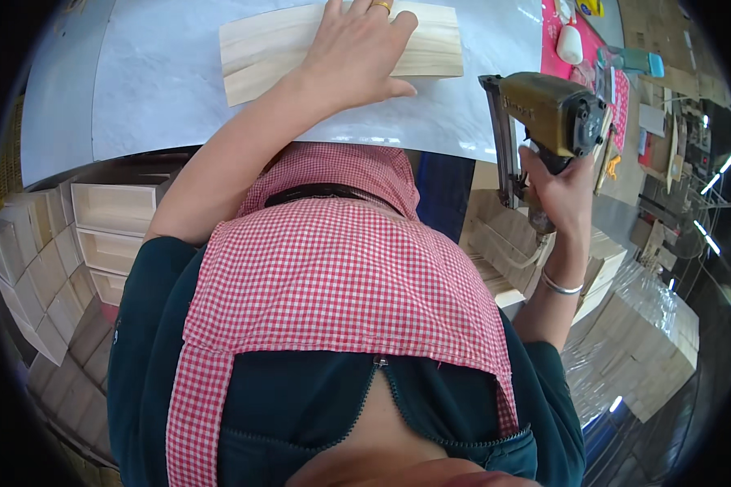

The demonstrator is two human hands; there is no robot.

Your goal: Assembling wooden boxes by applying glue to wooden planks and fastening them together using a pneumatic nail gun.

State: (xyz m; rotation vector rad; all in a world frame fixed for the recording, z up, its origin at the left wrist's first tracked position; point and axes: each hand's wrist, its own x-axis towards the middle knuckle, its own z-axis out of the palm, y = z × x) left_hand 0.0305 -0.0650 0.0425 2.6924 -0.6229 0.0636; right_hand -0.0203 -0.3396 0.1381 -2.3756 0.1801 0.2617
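A pale wooden piece point(261, 50), long and box-like with visible grain, lies on the light grey tabletop point(162, 97). Across it rests my left hand point(354, 55), its fingers reaching over the far edge and its thumb near the close edge. The fingertips are cut off by the top of the picture. To the right, my right hand point(567, 191) is wrapped round the handle of a worn gold-brown and black nail gun point(548, 105). The gun is held up by the table's right part, apart from the wood; its slim magazine hangs toward me.
Stacked wooden boxes point(114, 207) stand left below the table. More wooden pieces point(503, 235) sit below on the right, near a plastic-wrapped stack point(633, 341). A white bottle point(570, 45) and a teal container point(638, 62) are at the far right.
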